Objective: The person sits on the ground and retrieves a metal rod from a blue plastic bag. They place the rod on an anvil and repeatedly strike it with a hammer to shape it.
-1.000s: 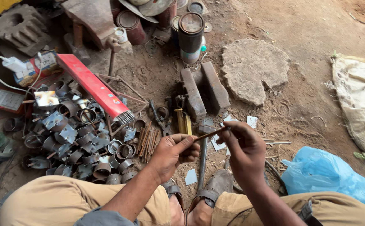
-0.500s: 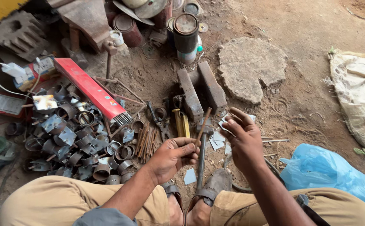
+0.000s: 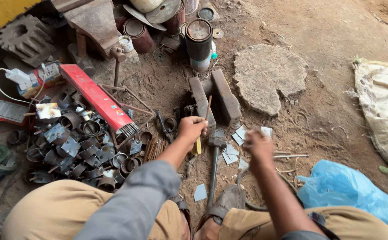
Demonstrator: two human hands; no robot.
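My left hand (image 3: 192, 128) is closed around a thin rusty metal rod (image 3: 208, 108) that points up toward two metal bars (image 3: 215, 100) lying side by side on the dirt. My right hand (image 3: 257, 145) is blurred and hovers just right of it, over several small grey metal plates (image 3: 237, 138); its fingers look loosely curled and I cannot tell if it holds anything. A hammer (image 3: 215, 165) lies on the ground between my knees, its head near my left hand.
A heap of short metal pipe rings (image 3: 76, 146) lies to the left, with a red box of rods (image 3: 97, 99) beside it. A flat stone (image 3: 267, 82), a vise (image 3: 94, 24), tins (image 3: 199, 38), a blue plastic bag (image 3: 349, 193) and a white sack (image 3: 383, 106) surround the spot.
My left hand has moved forward and up with the rod toward the metal bars. My right hand has let go of the rod and shifted right over the small plates.
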